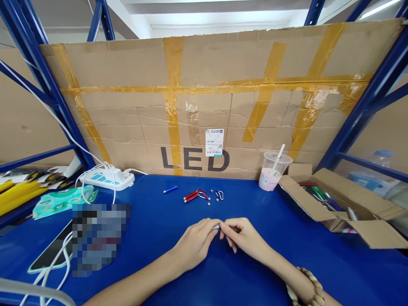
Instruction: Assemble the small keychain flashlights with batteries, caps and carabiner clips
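Observation:
My left hand [196, 241] is closed around a small silver cylinder [216, 227], most of it hidden by the fingers. At the cylinder's exposed end, the thumb and forefinger of my right hand [244, 238] pinch together; any smaller part between them is hidden. Beyond my hands lie red metal tubes [191, 196], like mini flashlights, with a red carabiner clip [202, 194] beside them. A blue tube [170, 189] rests farther left. To the right are a blue-and-silver carabiner [219, 195] and several tiny silver button-like pieces [209, 203].
On the right, an open cardboard box [302, 199] holds coloured tubes, next to a plastic cup [269, 178] with a straw. A power strip [121, 180], cables, a wipes packet [60, 202] and a phone [52, 250] occupy the left. Tall cardboard [143, 127] closes off the back.

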Tool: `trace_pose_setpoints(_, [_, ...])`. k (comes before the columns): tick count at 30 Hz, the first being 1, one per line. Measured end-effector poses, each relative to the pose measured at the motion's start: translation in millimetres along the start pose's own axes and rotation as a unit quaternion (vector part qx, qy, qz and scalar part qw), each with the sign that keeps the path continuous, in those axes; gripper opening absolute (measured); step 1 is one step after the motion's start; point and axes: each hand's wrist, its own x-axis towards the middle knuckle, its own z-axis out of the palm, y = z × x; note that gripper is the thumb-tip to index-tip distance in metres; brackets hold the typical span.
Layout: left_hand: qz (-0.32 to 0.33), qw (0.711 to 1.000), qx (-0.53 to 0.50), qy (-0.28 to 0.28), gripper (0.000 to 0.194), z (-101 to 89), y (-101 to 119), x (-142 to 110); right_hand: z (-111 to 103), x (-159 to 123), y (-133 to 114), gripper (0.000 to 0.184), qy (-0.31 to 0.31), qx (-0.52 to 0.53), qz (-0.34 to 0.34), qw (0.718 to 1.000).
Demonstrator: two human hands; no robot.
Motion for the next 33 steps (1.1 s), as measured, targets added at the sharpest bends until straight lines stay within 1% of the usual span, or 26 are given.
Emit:
trace_pose_setpoints(3, [-0.014, 0.999, -0.032, 0.007, 0.027, 0.9, 1.7, -0.2, 0.2, 0.1, -2.0, 0.043, -0.003, 0.018, 0.004, 1.000])
trace_pose_setpoints(6, [-0.044, 0.997, -0.066, 0.005, 0.026, 2.8, 2.3, 0.3, 1.0, 1.0, -2.4, 0.046, 0.000, 0.023, 0.010, 1.000])
trace_pose_setpoints(9, [-0.101, 0.987, -0.122, 0.013, 0.028, 4.5, 0.0, 3.0, 0.6, 2.5, -0.3, 0.048, 0.015, 0.015, 0.013, 1.000])
trace_pose_setpoints(11, [-0.149, 0.974, -0.167, 0.041, 0.031, 4.9, -4.1, 6.2, -1.2, 3.0, 1.2, 0.049, 0.033, -0.012, 0.014, 0.999])
trace_pose_setpoints(13, [-0.185, 0.957, -0.208, 0.085, 0.033, 4.1, -10.8, 9.9, -4.4, 2.6, 1.6, 0.048, 0.056, -0.068, 0.016, 0.996])
trace_pose_setpoints(15, [-0.205, 0.939, -0.243, 0.132, 0.034, 2.0, -19.2, 13.7, -8.4, 1.6, 0.9, 0.046, 0.078, -0.156, 0.018, 0.985])
trace_pose_setpoints(19, [-0.237, 0.909, -0.285, 0.192, 0.040, -5.6, -34.9, 19.0, -14.8, 0.7, -0.5, 0.040, 0.099, -0.340, -0.010, 0.935])
trace_pose_setpoints(20, [-0.236, 0.905, -0.291, 0.202, 0.041, -7.7, -37.5, 19.7, -15.7, 1.0, -0.3, 0.039, 0.100, -0.366, -0.014, 0.925])
trace_pose_setpoints(22, [-0.233, 0.898, -0.304, 0.215, 0.043, -10.9, -40.6, 20.7, -16.6, 2.2, 0.9, 0.036, 0.098, -0.391, -0.012, 0.915])
trace_pose_setpoints(26, [-0.247, 0.884, -0.333, 0.216, 0.047, -10.8, -39.6, 21.3, -17.6, 4.1, 5.6, 0.023, 0.090, -0.403, 0.000, 0.911])
trace_pose_setpoints(27, [-0.251, 0.883, -0.335, 0.213, 0.047, -9.2, -38.7, 21.2, -18.2, 4.3, 7.0, 0.022, 0.089, -0.406, 0.003, 0.910])
trace_pose_setpoints(30, [-0.249, 0.890, -0.328, 0.196, 0.045, -2.6, -35.8, 20.3, -20.7, 4.6, 11.2, 0.027, 0.091, -0.425, 0.005, 0.901])
trace_pose_setpoints(33, [-0.236, 0.900, -0.321, 0.176, 0.042, 3.7, -33.2, 18.6, -23.7, 5.8, 14.6, 0.032, 0.094, -0.456, -0.004, 0.885])
